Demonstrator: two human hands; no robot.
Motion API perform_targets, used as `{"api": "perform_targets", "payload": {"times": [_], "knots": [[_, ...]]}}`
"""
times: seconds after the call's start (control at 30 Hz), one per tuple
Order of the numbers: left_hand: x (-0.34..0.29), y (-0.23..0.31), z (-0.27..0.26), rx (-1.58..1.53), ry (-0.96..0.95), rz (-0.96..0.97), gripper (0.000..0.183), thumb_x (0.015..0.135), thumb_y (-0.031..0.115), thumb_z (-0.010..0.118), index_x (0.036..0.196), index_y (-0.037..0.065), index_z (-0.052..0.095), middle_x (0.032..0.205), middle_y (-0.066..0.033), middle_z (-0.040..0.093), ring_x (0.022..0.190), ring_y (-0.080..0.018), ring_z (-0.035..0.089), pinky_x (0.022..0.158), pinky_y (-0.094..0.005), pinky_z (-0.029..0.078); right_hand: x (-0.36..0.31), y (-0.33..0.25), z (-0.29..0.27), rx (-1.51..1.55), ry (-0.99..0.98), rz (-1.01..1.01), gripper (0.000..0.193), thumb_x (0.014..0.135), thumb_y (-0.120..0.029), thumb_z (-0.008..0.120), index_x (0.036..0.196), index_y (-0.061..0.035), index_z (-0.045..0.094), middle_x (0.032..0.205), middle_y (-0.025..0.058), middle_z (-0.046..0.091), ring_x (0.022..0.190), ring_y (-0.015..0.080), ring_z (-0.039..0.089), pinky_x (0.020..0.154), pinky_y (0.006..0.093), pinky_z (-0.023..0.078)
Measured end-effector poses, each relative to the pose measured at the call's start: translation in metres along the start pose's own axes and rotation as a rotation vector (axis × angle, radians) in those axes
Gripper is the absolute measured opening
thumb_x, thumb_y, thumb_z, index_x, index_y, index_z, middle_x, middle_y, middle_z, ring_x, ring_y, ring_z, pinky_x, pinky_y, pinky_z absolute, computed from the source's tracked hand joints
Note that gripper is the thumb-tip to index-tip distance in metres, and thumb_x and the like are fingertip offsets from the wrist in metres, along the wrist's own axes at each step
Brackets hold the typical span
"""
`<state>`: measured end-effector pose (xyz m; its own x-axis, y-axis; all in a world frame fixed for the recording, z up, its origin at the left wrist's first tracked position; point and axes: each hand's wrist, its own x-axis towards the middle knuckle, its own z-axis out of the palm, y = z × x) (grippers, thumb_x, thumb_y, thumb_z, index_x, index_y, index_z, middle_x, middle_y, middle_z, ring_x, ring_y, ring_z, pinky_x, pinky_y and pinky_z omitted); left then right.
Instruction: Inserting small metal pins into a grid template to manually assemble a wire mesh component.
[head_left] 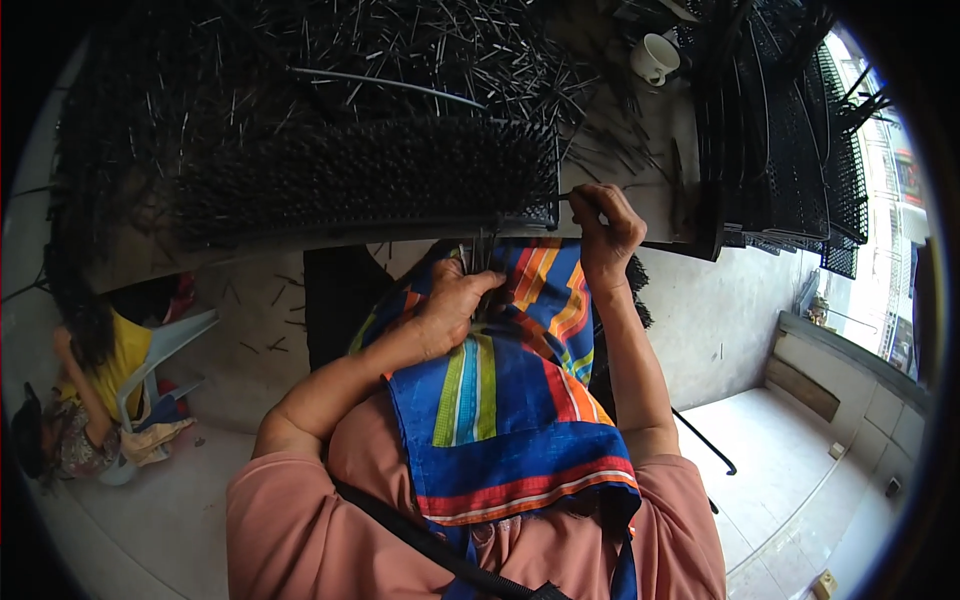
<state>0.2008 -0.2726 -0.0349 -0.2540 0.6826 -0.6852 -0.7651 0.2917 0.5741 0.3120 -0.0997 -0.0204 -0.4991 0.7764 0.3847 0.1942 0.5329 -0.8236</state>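
My left hand is closed around a small bundle of thin dark sticks, held upright over my lap at the table's front edge. To the right, my right hand is raised with its fingers curled into a pinch. A short dark stick pokes out from its fingertips toward the right end of a long black perforated tray. Packed upright in that tray are a great many short dark pieces. A striped, multicoloured apron covers my lap, below both hands.
Loose dark sticks heap up behind the tray, with a grey rod across them. A white cup stands at the back right, beside stacked black mesh trays. At left, another person in yellow is near a grey chair.
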Motion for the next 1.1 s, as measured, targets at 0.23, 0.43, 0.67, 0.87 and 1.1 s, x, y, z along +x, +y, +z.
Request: {"api": "perform_targets", "payload": {"times": [0.23, 0.43, 0.67, 0.87, 1.1], "knots": [[-0.002, 0.002, 0.004, -0.015, -0.012, -0.006, 0.008, 0.078, -0.004, 0.061, 0.086, -0.001, 0.064, 0.075, -0.0088, 0.066, 0.059, -0.0180, 0.064, 0.051, -0.0303, 0.055, -0.003, -0.004, -0.003, -0.036, 0.012, -0.034, 0.010, 0.076, 0.010, 0.065, 0.084, 0.0044, 0.063, 0.075, 0.0061, 0.061, 0.061, 0.0099, 0.057, 0.056, 0.0217, 0.045], [0.002, 0.003, 0.003, -0.056, -0.010, -0.026, 0.007, 0.079, -0.003, 0.061, 0.084, -0.001, 0.064, 0.075, -0.0101, 0.066, 0.060, -0.0192, 0.065, 0.051, -0.0313, 0.056, -0.006, 0.003, -0.001, 0.009, 0.006, -0.023, 0.010, 0.075, 0.008, 0.066, 0.083, 0.0040, 0.063, 0.074, 0.0067, 0.061, 0.062, 0.0107, 0.058, 0.057, 0.0228, 0.045], [0.006, 0.001, 0.000, -0.029, -0.039, 0.009, 0.005, 0.080, -0.002, 0.062, 0.082, 0.000, 0.066, 0.075, -0.0087, 0.067, 0.064, -0.0177, 0.066, 0.055, -0.0320, 0.056, -0.010, 0.002, 0.010, -0.208, -0.036, 0.049, 0.012, 0.072, 0.004, 0.070, 0.083, 0.0013, 0.066, 0.074, 0.0076, 0.061, 0.061, 0.0129, 0.058, 0.058, 0.0236, 0.045], [0.011, -0.003, -0.002, -0.035, -0.033, 0.073, 0.006, 0.080, -0.003, 0.062, 0.084, 0.000, 0.066, 0.075, -0.0087, 0.068, 0.063, -0.0174, 0.066, 0.054, -0.0314, 0.056, -0.006, 0.001, 0.008, -0.180, -0.015, 0.041, 0.011, 0.071, 0.005, 0.071, 0.080, 0.0017, 0.067, 0.073, 0.0070, 0.061, 0.064, 0.0121, 0.060, 0.058, 0.0228, 0.045], [0.004, 0.009, 0.005, -0.129, -0.062, 0.013, 0.009, 0.079, -0.003, 0.061, 0.085, 0.002, 0.066, 0.075, -0.0075, 0.068, 0.061, -0.0148, 0.066, 0.056, -0.0270, 0.055, -0.018, 0.008, 0.003, -0.081, 0.028, 0.100, 0.011, 0.071, 0.005, 0.070, 0.081, 0.0027, 0.067, 0.073, 0.0074, 0.061, 0.064, 0.0120, 0.061, 0.059, 0.0223, 0.046]]}}
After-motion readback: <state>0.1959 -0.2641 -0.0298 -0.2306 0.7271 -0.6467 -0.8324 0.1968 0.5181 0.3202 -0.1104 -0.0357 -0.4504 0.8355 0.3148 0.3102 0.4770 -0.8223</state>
